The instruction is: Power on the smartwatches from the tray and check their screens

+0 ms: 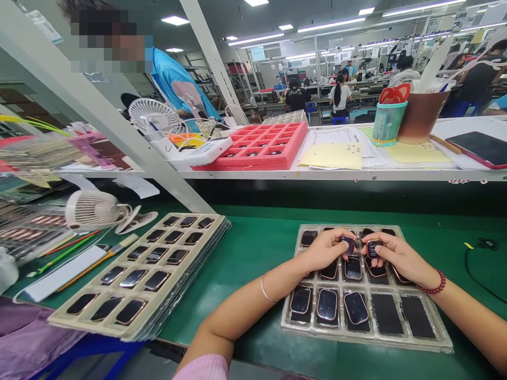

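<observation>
1. Green table is holding up a plastic tray with watches.
2. Left hand is pinching one small watch above the tray.
3. Right hand is pinching another watch, just beside the first.

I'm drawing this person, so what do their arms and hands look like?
The left hand and right hand wear no gloves. On the left forearm there's a thin, pale bangle, and farther up, a light pink sleeve. Round the right wrist goes a dark red bracelet of round beads. No sleeve shows on that arm here.
</observation>
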A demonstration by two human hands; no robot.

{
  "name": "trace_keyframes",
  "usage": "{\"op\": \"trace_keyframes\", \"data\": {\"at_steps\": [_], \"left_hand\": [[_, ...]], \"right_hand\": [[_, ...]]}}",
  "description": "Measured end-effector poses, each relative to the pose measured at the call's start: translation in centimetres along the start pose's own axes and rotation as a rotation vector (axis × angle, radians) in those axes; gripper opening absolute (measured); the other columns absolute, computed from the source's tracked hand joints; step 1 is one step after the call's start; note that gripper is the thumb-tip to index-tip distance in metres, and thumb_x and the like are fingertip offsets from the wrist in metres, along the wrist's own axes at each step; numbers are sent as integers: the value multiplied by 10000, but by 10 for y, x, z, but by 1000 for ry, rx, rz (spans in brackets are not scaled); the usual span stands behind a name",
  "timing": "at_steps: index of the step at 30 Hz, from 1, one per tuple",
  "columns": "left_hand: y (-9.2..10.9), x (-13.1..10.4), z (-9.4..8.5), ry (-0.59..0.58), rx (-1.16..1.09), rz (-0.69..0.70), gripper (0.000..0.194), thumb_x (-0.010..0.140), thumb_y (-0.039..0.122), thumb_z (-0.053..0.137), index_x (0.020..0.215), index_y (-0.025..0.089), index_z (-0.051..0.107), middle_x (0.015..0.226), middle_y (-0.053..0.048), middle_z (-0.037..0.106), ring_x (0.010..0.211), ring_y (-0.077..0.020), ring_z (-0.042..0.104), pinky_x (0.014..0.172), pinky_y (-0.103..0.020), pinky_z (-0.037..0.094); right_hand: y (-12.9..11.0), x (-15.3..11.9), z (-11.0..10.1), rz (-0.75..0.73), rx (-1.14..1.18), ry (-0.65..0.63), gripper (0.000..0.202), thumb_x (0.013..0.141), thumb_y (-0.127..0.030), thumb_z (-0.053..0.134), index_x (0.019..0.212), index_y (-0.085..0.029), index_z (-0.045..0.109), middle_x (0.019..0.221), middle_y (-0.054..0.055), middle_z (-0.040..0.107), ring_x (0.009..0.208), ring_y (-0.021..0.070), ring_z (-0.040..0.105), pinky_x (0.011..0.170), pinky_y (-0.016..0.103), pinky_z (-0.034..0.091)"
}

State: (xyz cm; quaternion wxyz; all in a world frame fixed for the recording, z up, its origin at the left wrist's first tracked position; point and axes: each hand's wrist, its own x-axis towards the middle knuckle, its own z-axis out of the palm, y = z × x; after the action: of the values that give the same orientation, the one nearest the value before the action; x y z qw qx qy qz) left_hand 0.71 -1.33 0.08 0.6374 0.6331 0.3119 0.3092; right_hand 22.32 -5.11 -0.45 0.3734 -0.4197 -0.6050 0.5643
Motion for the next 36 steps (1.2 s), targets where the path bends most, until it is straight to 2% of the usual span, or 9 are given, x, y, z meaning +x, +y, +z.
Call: {"op": "trace_keyframes", "data": {"at_steps": [8,14,17,22,28,36], "left_hand": [[0,0,0,-8,2,2,215,795,231,566,982,132,608,802,-45,625,650,-114,571,659,-279,491],[0,0,-1,53,68,37,310,721,145,626,1029,145,597,930,-73,650,834,-156,605,735,-272,478],[0,0,-2,62,62,47,254,742,166,606,993,136,600,894,-70,645,803,-151,599,714,-271,471],[1,1,-2,81,75,73,268,726,118,596,994,136,592,899,-66,642,818,-148,597,727,-262,454],[1,-1,-1,71,81,76,264,730,112,585,993,135,588,892,-69,640,811,-153,596,693,-252,446],[1,-1,-1,79,126,71,284,723,91,574,1003,136,591,920,-72,641,827,-157,602,720,-262,452]], "right_hand": [[0,0,0,8,-34,5,323,878,-397,547,1122,-188,585,933,71,687,631,149,639,587,304,543],[2,-1,1,-58,-16,38,384,866,-362,555,1221,-221,520,1120,109,635,818,203,661,601,315,554],[2,-1,1,-49,-48,6,361,868,-320,557,1214,-219,533,1124,109,622,811,196,659,614,312,549],[1,-2,0,-59,-61,-57,338,881,-293,542,1211,-220,541,1113,98,628,791,178,648,647,306,535],[1,-2,0,-39,-65,-29,335,885,-294,534,1211,-215,534,1114,106,626,789,181,647,630,303,528],[2,-2,-1,-39,-76,-69,331,894,-269,521,1221,-221,522,1120,98,622,807,177,643,658,303,522]]}}
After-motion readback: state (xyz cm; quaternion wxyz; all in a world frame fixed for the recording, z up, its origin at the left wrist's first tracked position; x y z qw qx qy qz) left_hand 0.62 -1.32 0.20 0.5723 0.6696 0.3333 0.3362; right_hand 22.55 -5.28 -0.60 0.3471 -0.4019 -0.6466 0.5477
